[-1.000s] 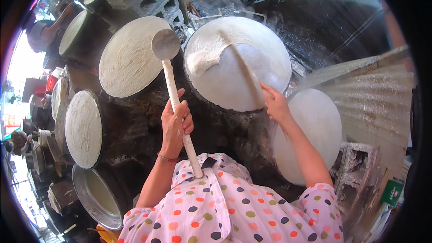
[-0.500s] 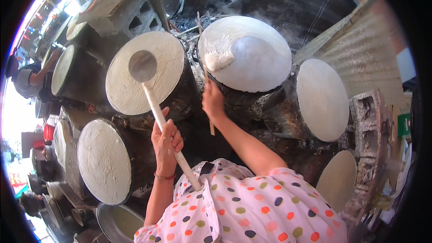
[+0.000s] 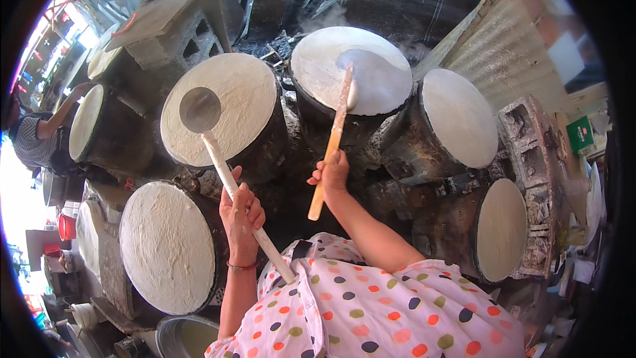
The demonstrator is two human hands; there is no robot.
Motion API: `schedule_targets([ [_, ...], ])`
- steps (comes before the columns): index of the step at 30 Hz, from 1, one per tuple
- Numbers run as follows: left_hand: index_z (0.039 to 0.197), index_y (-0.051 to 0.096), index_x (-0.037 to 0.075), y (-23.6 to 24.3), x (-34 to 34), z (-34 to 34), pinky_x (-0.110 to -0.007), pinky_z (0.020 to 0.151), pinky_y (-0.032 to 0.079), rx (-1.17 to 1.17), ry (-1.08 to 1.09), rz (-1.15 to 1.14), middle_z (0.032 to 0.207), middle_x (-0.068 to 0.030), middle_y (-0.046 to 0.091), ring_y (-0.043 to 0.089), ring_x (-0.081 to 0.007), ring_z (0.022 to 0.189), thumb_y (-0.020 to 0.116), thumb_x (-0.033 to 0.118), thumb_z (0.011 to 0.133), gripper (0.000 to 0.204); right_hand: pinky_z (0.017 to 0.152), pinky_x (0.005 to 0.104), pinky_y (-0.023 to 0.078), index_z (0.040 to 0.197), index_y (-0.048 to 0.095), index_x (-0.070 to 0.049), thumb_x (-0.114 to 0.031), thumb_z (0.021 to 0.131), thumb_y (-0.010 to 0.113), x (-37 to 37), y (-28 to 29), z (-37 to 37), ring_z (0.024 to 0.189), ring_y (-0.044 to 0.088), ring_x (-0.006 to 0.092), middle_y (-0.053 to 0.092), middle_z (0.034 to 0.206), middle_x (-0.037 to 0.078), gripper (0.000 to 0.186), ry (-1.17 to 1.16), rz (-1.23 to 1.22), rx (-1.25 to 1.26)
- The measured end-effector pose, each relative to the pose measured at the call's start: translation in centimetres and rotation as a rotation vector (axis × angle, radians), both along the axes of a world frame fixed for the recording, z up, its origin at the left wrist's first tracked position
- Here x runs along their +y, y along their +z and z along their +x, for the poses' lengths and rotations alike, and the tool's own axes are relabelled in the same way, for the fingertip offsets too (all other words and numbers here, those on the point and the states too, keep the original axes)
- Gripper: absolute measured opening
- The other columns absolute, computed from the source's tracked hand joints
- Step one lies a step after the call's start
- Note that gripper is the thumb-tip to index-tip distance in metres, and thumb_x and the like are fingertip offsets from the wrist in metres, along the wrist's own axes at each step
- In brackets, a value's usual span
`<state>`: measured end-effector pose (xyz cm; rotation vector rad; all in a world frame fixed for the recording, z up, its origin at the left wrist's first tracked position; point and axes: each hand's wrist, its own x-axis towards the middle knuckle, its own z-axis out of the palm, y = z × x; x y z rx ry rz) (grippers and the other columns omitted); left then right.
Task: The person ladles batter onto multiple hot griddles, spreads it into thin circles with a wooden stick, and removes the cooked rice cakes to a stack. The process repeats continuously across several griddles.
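My left hand is wrapped round the pale handle of a long-handled ladle. Its round grey metal head is over the left round griddle, whose top carries a rough cream-coloured layer. The handle's lower end rests against my shirt. In my right hand is a flat wooden stick, smeared white toward its far end. That end reaches over the far round griddle, where a pale rounded lump shows beside the stick. The surface there is partly cream, partly smooth grey.
More dark drums with pale round tops stand around me: left front, right and lower right. Hollow blocks edge the right. A metal pot stands at lower left. Another person is at far left.
My right hand has turned the stick and moved slightly right and down. The pale lump on the far griddle has shifted to the right. My left hand still holds the ladle. The view has shifted.
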<state>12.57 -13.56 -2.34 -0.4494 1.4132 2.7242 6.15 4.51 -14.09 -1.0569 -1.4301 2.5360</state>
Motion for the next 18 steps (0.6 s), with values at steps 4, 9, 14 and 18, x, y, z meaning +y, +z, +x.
schedule_targets([
  [4,0.134,0.04,0.004,-0.1,-0.3,0.7,-0.017,0.034,0.026,0.005,-0.054,0.026,0.064,0.0037,0.034,0.03,-0.0019,0.042,0.055,0.014,0.094,0.044,0.037,0.0339,0.046,0.107,0.043,-0.011,-0.032,0.102,0.029,2.5,0.9,0.7,0.04,0.041,0.0137,0.044,0.064,0.004,0.026,-0.049,0.077,0.029],
  [9,0.134,0.039,0.004,0.2,0.2,0.8,-0.017,0.034,0.026,-0.001,-0.093,0.021,0.064,0.0039,0.033,0.03,-0.0019,0.042,0.056,0.015,0.094,0.045,0.032,0.0375,0.044,0.098,0.047,-0.008,-0.02,0.098,0.038,0.3,0.9,0.7,0.039,0.052,0.0254,0.054,0.062,0.012,0.015,0.279,0.615,0.031],
  [14,0.134,0.04,0.004,0.7,0.8,0.7,-0.017,0.034,0.026,0.013,-0.097,0.002,0.064,0.004,0.033,0.03,-0.0017,0.042,0.055,0.015,0.094,0.044,0.031,0.0394,0.04,0.092,0.047,-0.011,-0.025,0.099,0.039,5.2,-3.3,2.0,0.039,0.053,0.0294,0.055,0.059,0.012,0.017,0.373,0.695,-0.025],
  [18,0.134,0.04,0.004,0.6,1.2,0.4,-0.017,0.034,0.026,0.019,-0.071,0.018,0.063,0.004,0.033,0.03,-0.0018,0.042,0.055,0.015,0.095,0.043,0.029,0.0296,0.032,0.091,0.049,-0.015,-0.029,0.1,0.035,10.2,1.8,4.3,0.033,0.037,0.0131,0.041,0.053,0.002,0.021,0.227,0.439,-0.186],
])
